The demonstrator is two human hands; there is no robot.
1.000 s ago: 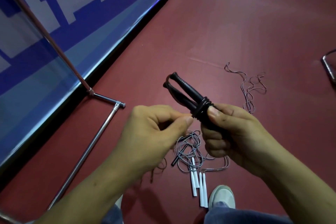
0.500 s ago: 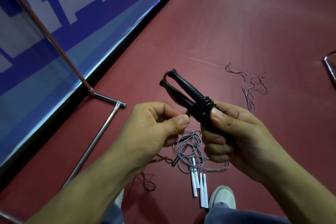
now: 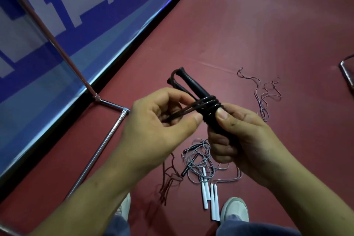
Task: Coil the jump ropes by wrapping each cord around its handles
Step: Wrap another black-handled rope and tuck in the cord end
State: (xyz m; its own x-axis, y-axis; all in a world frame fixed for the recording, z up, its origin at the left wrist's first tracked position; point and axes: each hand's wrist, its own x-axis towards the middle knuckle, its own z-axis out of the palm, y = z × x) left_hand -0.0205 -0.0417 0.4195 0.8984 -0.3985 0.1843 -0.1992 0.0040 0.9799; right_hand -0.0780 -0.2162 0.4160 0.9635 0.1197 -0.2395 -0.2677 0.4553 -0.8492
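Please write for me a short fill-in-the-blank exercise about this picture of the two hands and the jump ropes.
1. The right hand grips a pair of ribbed plastic jump-rope handles that are ____.
2. The left hand pinches the dark cord, which is wound several times around those ____.
3. On the dark red floor, the thin grey cord lies with slim handles that are ____.

Missing words: black; handles; white.

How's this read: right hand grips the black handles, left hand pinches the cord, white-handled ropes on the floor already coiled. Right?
Not quite. The head view shows the white-handled ropes on the floor uncoiled: their grey cords lie in a loose tangle. The rest holds: the right hand grips the black handles and the left hand pinches the cord.
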